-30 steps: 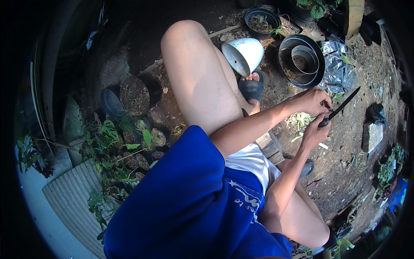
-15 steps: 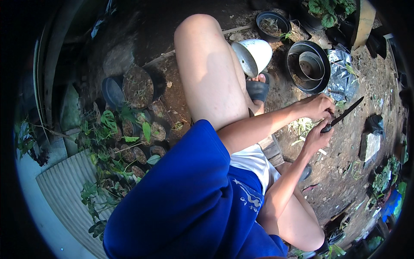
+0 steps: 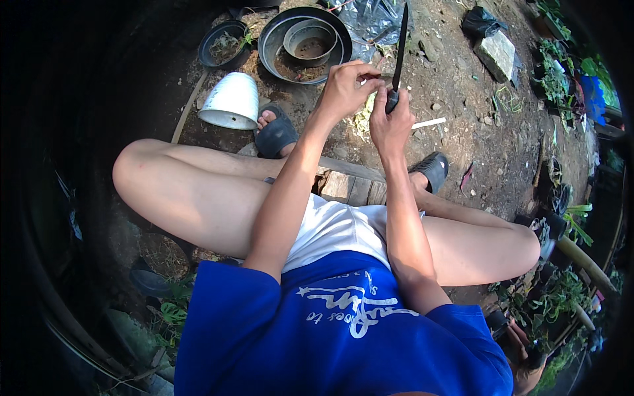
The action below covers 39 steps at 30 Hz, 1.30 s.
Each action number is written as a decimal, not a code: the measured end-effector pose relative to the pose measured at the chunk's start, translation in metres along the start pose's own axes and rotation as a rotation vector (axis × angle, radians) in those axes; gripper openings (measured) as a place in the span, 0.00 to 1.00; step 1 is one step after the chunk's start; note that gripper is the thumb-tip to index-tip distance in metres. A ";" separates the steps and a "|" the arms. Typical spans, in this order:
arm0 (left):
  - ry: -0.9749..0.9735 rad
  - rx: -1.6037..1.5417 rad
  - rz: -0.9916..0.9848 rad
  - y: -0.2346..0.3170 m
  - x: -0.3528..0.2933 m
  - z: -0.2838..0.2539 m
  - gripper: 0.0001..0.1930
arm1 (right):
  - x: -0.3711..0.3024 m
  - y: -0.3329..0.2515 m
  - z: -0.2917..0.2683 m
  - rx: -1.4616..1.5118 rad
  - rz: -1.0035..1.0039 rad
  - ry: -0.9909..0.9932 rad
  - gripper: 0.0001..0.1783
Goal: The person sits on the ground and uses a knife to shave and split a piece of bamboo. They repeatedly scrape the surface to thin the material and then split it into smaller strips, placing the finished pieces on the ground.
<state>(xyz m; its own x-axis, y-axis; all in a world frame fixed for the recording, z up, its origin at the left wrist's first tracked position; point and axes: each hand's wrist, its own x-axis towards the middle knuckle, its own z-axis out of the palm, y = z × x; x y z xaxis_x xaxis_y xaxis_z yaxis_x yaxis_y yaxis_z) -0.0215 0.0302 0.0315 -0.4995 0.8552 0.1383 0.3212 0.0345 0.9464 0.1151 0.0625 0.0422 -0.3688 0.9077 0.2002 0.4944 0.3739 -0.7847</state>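
Note:
My right hand (image 3: 391, 125) is closed round the dark handle of a knife (image 3: 401, 49), its long narrow blade pointing up and away from me. Close beside it, my left hand (image 3: 350, 89) is closed, with its thumb and fingers brought together near the base of the blade. Whatever it may be pinching is too small to make out. Pale scraps (image 3: 362, 123) lie on the soil below the hands. To the right of my right hand a short white strip (image 3: 429, 123) rests on the ground.
Beyond my left hand stands a wide black pot (image 3: 269, 39) with a smaller pot (image 3: 310, 30) inside. A white pot (image 3: 231, 99) lies tipped near my sandalled foot. A smaller black pot (image 3: 221, 61), crumpled plastic sheet (image 3: 370, 26) and pale stone block (image 3: 495, 56) are farther out.
My view has turned, so the pots and ground have swung left and the knife now points nearly straight up in the picture. Both hands stay close together, the knife still in my right.

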 end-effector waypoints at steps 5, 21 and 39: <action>0.028 -0.001 0.038 0.004 0.000 0.000 0.10 | 0.002 -0.004 0.000 0.045 0.017 -0.015 0.13; 0.009 -0.003 -0.031 0.008 0.000 -0.001 0.10 | 0.002 -0.004 0.004 0.045 0.023 -0.007 0.13; 0.026 0.100 0.036 0.017 -0.004 0.005 0.09 | 0.002 -0.007 -0.005 0.010 0.066 -0.024 0.13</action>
<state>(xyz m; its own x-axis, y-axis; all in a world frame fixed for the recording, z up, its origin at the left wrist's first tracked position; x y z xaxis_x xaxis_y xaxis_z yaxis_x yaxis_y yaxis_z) -0.0101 0.0298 0.0453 -0.5067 0.8429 0.1809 0.4178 0.0566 0.9068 0.1155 0.0625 0.0508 -0.3543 0.9255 0.1342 0.5101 0.3115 -0.8017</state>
